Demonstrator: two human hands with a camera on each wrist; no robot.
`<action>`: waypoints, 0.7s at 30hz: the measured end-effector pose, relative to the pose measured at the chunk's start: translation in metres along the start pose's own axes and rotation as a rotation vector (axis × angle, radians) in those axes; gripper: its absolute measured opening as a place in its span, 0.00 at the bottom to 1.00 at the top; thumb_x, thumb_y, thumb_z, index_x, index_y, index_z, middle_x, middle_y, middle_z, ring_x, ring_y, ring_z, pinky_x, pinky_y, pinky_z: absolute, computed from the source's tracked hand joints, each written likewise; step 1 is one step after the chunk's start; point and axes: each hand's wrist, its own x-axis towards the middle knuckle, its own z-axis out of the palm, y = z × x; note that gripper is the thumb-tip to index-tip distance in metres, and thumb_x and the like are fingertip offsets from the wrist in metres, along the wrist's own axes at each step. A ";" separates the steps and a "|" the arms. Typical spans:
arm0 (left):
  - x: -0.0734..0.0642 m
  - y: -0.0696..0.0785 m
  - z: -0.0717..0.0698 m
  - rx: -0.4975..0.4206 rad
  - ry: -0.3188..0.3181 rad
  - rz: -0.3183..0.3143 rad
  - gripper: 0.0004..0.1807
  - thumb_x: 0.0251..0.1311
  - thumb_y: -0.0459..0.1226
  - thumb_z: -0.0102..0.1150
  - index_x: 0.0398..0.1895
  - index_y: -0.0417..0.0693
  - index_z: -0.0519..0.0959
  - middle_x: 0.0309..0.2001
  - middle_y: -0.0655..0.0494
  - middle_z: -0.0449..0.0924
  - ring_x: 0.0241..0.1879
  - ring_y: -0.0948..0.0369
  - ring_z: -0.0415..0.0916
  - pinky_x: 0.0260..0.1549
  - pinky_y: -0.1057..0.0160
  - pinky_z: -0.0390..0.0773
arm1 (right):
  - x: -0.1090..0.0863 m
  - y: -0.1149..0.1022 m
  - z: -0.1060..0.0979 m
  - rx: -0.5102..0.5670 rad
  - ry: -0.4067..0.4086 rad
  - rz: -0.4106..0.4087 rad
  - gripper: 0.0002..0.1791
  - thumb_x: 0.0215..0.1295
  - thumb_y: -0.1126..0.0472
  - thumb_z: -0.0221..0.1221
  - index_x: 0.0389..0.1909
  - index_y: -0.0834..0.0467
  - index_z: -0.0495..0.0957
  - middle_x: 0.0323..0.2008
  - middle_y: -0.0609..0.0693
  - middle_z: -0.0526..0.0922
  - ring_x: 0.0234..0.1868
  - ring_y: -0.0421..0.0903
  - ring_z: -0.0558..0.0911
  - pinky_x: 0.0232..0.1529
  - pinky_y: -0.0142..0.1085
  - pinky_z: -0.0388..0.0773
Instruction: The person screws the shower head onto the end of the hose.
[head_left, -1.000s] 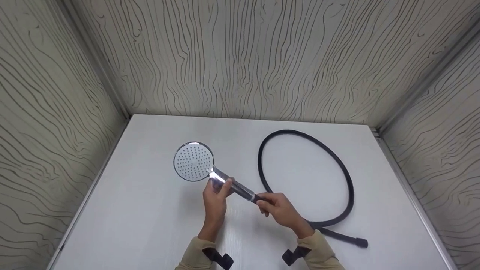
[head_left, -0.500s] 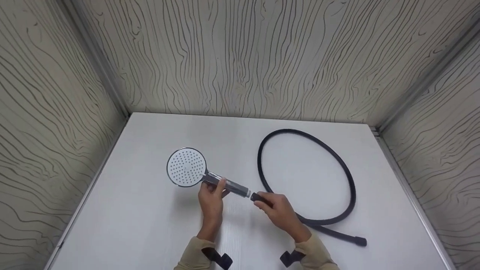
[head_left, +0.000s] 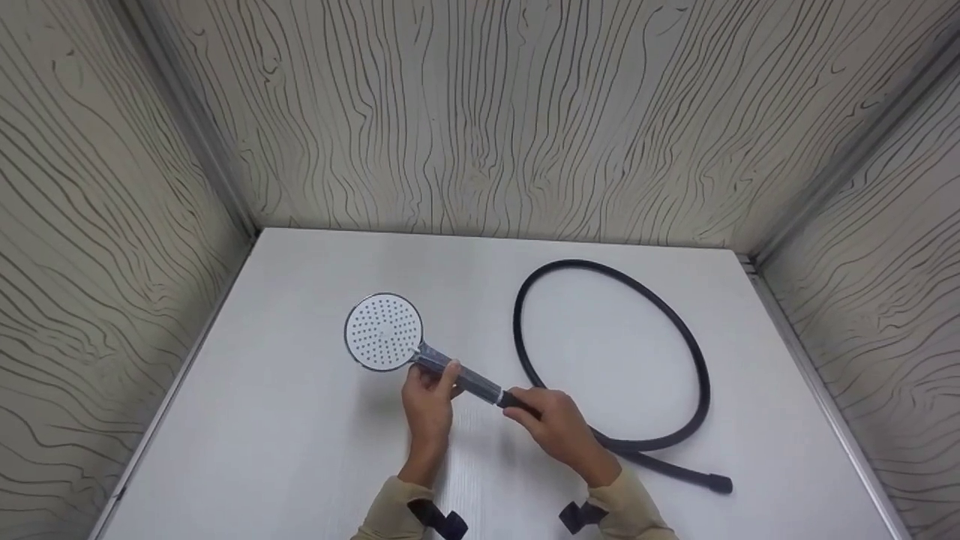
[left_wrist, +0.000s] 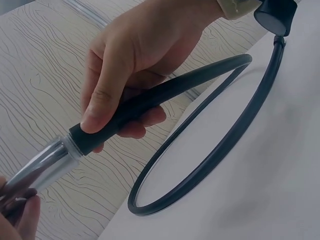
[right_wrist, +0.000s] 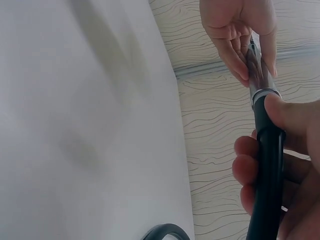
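A chrome shower head with a round white nozzle face is held over the table by my left hand. My left thumb and fingers grip its handle near the middle. In my right hand is the end of a black shower hose, gripped just behind its connector. The connector meets the bottom of the handle in line with it, with a narrow pale ring showing at the joint. From the right wrist view, my right thumb lies along the black connector, fingers curled round the hose.
The hose makes a large loop on the right of the white table. Its other end lies near the front right. Wood-patterned panels stand behind and at both sides. Black wrist cameras sit on both sleeves.
Half a second ago a gap showed between connector and handle; now they meet. The shower head shifted left and down, then back right. Both hands keep their grips.
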 end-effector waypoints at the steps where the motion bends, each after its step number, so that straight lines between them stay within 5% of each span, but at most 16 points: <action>1: 0.000 0.000 0.000 0.002 -0.005 0.003 0.15 0.63 0.33 0.61 0.48 0.32 0.71 0.41 0.38 0.81 0.41 0.55 0.85 0.40 0.64 0.87 | 0.000 0.000 0.000 0.002 -0.001 -0.005 0.10 0.67 0.54 0.60 0.39 0.54 0.85 0.23 0.41 0.79 0.23 0.30 0.68 0.24 0.23 0.71; 14: 0.004 -0.003 -0.006 0.004 -0.106 -0.020 0.15 0.65 0.36 0.60 0.48 0.34 0.72 0.43 0.41 0.82 0.44 0.55 0.85 0.42 0.66 0.86 | 0.004 0.003 0.000 0.079 -0.189 0.096 0.13 0.74 0.51 0.50 0.32 0.52 0.77 0.23 0.41 0.74 0.24 0.30 0.68 0.25 0.24 0.69; 21: 0.005 -0.006 -0.006 -0.028 -0.084 -0.025 0.17 0.64 0.35 0.60 0.50 0.33 0.71 0.43 0.39 0.81 0.44 0.54 0.85 0.42 0.66 0.86 | 0.007 0.004 -0.001 0.143 -0.182 0.126 0.14 0.72 0.49 0.54 0.33 0.53 0.80 0.22 0.42 0.75 0.23 0.30 0.68 0.24 0.24 0.69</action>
